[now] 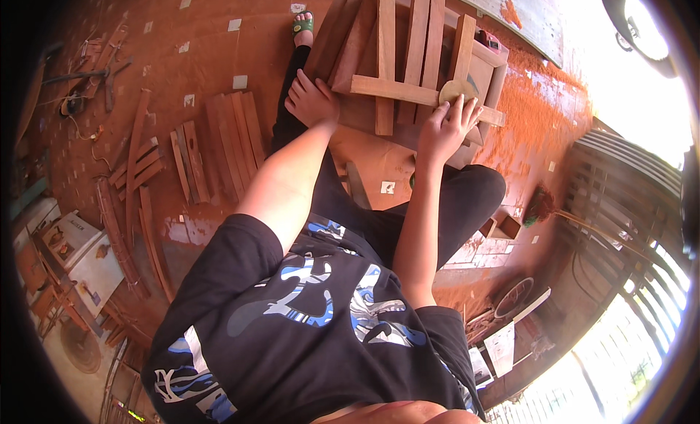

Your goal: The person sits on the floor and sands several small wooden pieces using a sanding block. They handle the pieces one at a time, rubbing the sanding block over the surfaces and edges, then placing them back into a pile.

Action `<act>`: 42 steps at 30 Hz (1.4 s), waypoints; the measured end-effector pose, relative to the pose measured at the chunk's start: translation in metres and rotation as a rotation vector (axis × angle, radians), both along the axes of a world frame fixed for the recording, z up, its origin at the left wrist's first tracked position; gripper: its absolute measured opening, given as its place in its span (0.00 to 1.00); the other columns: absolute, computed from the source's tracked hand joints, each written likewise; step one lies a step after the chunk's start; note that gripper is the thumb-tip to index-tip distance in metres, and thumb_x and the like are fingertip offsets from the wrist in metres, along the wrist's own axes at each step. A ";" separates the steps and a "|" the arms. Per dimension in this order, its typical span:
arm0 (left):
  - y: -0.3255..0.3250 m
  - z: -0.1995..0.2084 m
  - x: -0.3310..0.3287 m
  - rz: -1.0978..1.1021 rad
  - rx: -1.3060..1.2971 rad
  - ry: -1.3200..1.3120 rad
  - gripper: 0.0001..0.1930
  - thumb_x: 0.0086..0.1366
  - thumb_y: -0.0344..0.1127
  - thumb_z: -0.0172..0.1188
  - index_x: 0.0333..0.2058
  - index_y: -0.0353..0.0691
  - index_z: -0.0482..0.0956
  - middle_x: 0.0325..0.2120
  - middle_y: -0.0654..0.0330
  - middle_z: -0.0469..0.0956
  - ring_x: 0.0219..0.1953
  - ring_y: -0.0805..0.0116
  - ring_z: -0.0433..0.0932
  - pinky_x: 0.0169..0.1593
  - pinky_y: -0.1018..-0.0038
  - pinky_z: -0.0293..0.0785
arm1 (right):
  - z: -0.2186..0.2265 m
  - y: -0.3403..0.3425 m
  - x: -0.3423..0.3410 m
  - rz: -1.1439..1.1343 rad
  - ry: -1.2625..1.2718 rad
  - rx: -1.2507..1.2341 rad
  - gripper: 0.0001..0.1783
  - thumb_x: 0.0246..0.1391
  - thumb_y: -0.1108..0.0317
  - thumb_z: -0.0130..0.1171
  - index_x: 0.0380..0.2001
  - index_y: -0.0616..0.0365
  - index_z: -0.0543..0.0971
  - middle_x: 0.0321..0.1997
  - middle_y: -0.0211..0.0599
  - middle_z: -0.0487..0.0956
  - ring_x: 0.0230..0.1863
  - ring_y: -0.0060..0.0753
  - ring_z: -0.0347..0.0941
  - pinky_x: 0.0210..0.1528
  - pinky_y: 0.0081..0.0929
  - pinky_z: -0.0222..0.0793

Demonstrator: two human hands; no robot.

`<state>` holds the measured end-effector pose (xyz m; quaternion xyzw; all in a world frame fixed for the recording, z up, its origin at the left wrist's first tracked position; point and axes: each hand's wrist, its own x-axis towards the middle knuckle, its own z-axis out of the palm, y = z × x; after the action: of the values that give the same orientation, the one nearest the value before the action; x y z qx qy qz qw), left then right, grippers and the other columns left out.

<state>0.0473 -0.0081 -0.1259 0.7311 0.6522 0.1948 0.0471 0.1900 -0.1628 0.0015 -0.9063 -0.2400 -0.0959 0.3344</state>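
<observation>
My right hand [446,129] is at a round tan disc [455,89], which looks like a sanding disc. Its fingers press the disc against a light wooden crosspiece [397,88]. That crosspiece lies over several upright wooden slats [415,37], forming a frame on a reddish-brown wooden workbench [350,48]. My left hand [313,101] rests on my leg by the left side of the bench, fingers apart and holding nothing. The thumb side of the right hand is partly hidden.
A small red and black tool [487,39] sits on the bench's far right corner. Planks [235,136] and stacked strips [138,165] lie on the dusty floor to the left. Orange sawdust [536,96] covers the right side. A broom [543,205] and a small wooden box [503,226] are at right.
</observation>
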 end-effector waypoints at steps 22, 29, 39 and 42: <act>-0.002 -0.002 -0.003 0.000 -0.044 -0.002 0.27 0.73 0.48 0.46 0.66 0.44 0.66 0.55 0.53 0.74 0.57 0.51 0.71 0.59 0.52 0.62 | 0.036 -0.004 0.012 -0.050 0.265 0.225 0.18 0.67 0.71 0.56 0.58 0.58 0.79 0.33 0.54 0.85 0.30 0.43 0.85 0.33 0.38 0.76; 0.000 -0.004 -0.003 -0.001 -0.045 0.041 0.27 0.71 0.46 0.47 0.64 0.39 0.68 0.53 0.51 0.75 0.55 0.50 0.72 0.58 0.52 0.62 | 0.053 0.037 -0.063 0.322 0.259 0.026 0.27 0.56 0.80 0.57 0.60 0.56 0.77 0.43 0.53 0.85 0.42 0.57 0.83 0.43 0.47 0.78; 0.001 -0.011 -0.006 -0.009 0.010 0.041 0.26 0.73 0.48 0.46 0.64 0.42 0.67 0.54 0.52 0.75 0.56 0.51 0.72 0.57 0.53 0.62 | 0.049 -0.006 0.028 -0.234 0.614 0.801 0.13 0.72 0.70 0.49 0.49 0.69 0.77 0.44 0.46 0.83 0.30 0.33 0.84 0.31 0.27 0.82; 0.000 -0.009 -0.005 -0.006 -0.022 0.050 0.26 0.73 0.48 0.45 0.64 0.42 0.67 0.53 0.52 0.75 0.56 0.51 0.72 0.57 0.53 0.62 | 0.033 -0.024 0.041 -0.275 0.688 0.787 0.13 0.71 0.70 0.49 0.51 0.69 0.74 0.45 0.46 0.82 0.25 0.34 0.83 0.28 0.27 0.82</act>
<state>0.0423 -0.0078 -0.1353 0.7373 0.6530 0.1689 0.0395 0.2306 -0.1873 0.0349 -0.7148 0.0583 0.0810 0.6922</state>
